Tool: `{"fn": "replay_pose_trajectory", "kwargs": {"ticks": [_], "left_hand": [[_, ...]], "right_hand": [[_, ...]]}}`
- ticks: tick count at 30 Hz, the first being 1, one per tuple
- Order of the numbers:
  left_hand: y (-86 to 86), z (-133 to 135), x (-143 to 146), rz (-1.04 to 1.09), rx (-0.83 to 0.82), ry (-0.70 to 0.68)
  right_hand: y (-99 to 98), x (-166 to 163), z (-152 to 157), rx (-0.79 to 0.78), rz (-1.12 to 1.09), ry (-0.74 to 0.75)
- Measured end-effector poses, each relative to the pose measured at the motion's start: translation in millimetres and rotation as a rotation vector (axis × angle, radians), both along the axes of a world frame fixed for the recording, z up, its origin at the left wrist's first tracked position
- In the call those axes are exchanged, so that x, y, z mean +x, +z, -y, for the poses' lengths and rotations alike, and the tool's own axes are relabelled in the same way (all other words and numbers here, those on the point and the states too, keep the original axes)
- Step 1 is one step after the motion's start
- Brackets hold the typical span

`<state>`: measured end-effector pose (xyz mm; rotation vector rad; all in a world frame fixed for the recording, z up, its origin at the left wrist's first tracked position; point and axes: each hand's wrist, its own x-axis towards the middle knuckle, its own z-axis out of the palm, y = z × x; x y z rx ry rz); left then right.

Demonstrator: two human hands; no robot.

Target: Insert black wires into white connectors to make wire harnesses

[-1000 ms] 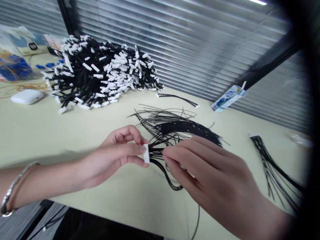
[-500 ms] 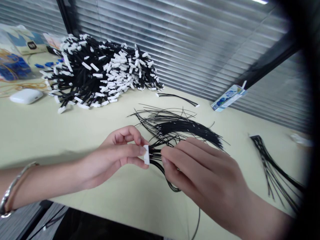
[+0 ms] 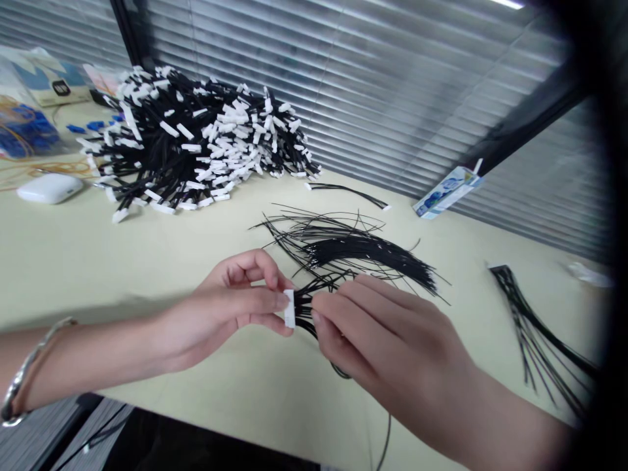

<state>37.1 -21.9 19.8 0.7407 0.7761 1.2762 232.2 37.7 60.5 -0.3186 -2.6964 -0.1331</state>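
My left hand (image 3: 230, 314) pinches a small white connector (image 3: 289, 309) between thumb and fingers, just above the pale table (image 3: 98, 255). Thin black wires (image 3: 305, 299) run out of the connector's right side. My right hand (image 3: 387, 340) is closed on those wires right beside the connector, its fingertips almost touching it. Behind my hands a loose bundle of black wires (image 3: 353, 248) lies fanned on the table.
A big heap of black wires with white connectors (image 3: 196, 140) fills the back left. A white case (image 3: 49, 188) and blue packets (image 3: 27, 134) lie at far left. A small carton (image 3: 446, 191) leans by the blinds. More black wires (image 3: 540, 333) lie at right.
My right hand has slid left along the wires, closing the gap to the connector. My left hand has stayed almost still.
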Motion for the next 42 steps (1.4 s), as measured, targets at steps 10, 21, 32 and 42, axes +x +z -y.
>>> {"fn": "replay_pose_trajectory", "kwargs": {"ticks": [10,21,32,42], "left_hand": [[-0.2,0.9,-1.5,-0.072,-0.024,-0.04],[8.6,2.2,5.9,-0.175,-0.181,-0.177],[7.0,0.7,5.3,-0.177,-0.192,-0.169],[3.8,-0.7,4.1,-0.167,-0.202,-0.169]], "right_hand": [[10.5,-3.2,-1.8,-0.299,-0.02,-0.001],[-21.2,-12.1,-84.8,-0.499,0.073,-0.28],[-63.9,-17.7,-83.0,-0.197,0.234,-0.216],[-48.5,-17.1,-77.8,-0.201,0.174,-0.254]]}}
